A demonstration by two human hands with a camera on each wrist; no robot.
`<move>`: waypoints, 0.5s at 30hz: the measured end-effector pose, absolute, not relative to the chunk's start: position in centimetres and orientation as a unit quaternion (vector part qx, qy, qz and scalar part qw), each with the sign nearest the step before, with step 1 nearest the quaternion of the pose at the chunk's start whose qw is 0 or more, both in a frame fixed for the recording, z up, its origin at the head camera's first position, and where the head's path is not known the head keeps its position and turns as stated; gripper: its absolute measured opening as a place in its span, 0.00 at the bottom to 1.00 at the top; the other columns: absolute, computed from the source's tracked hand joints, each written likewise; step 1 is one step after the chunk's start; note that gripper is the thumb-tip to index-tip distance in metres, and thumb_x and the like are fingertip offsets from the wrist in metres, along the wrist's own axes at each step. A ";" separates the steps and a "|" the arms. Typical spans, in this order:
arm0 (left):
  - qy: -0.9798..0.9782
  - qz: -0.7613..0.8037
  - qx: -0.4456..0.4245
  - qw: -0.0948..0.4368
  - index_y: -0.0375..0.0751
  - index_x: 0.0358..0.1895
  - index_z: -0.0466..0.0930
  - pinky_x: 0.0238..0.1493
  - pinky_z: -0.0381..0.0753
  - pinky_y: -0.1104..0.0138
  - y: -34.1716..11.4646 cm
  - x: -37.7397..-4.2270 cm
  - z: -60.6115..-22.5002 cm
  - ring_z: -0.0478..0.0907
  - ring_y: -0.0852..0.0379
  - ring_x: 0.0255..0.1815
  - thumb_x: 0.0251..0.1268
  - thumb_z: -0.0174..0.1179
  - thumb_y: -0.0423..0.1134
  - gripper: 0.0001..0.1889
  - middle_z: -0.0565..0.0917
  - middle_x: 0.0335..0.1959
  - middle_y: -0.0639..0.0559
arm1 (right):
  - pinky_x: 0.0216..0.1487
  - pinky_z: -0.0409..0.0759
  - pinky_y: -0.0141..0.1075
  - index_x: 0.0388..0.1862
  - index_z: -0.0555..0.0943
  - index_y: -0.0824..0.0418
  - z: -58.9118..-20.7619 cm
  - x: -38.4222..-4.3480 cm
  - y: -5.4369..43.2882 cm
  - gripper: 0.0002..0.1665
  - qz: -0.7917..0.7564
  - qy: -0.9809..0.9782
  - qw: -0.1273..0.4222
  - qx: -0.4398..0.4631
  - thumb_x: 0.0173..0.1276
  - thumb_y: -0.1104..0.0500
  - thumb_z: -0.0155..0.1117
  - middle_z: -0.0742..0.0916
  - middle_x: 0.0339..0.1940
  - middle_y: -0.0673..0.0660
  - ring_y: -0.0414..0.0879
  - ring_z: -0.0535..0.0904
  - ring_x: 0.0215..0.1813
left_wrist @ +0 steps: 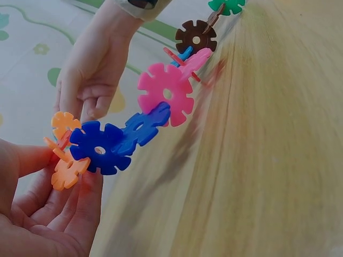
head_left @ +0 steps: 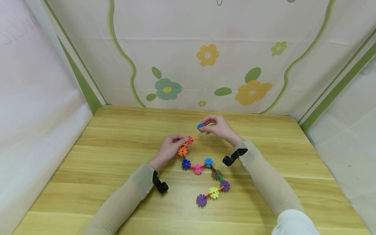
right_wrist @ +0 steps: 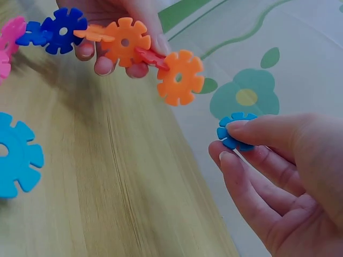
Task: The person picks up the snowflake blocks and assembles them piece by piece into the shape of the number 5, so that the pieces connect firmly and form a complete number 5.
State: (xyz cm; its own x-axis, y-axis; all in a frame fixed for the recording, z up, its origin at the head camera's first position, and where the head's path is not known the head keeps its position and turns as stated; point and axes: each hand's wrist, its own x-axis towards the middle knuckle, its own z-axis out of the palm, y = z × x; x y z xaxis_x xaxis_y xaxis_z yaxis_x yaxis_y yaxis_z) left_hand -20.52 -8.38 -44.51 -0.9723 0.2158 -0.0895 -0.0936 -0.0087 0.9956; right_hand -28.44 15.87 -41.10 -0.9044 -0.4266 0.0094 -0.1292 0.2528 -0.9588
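A chain of slotted plastic discs, joined edge to edge, curves over the table; a pink disc (head_left: 198, 168), a yellow disc (head_left: 214, 193) and a purple disc (head_left: 201, 200) are among its links. My left hand (head_left: 171, 147) pinches a red disc (head_left: 190, 140) near the chain's upper end. Past its fingertips an orange disc (right_wrist: 180, 78) forms the free tip. Behind and to the right, my right hand (head_left: 218, 127) pinches a loose light blue disc (right_wrist: 236, 131) between thumb and fingers, a short gap away from that orange tip.
The wooden table (head_left: 132, 130) meets a fabric wall (head_left: 182, 26) printed with flowers at its back edge. White fabric stands on both sides. A black strap (head_left: 235, 156) with a bracket sits on each wrist.
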 end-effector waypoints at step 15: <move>0.699 0.705 0.037 0.112 0.32 0.50 0.84 0.38 0.86 0.67 -8.5 -20.5 -44.7 0.87 0.42 0.41 0.77 0.60 0.38 0.12 0.86 0.45 0.36 | 0.51 0.81 0.61 0.45 0.86 0.64 -41.1 -26.5 17.2 0.11 -0.562 0.795 0.110 -0.200 0.67 0.61 0.74 0.88 0.41 0.60 0.72 0.82 0.48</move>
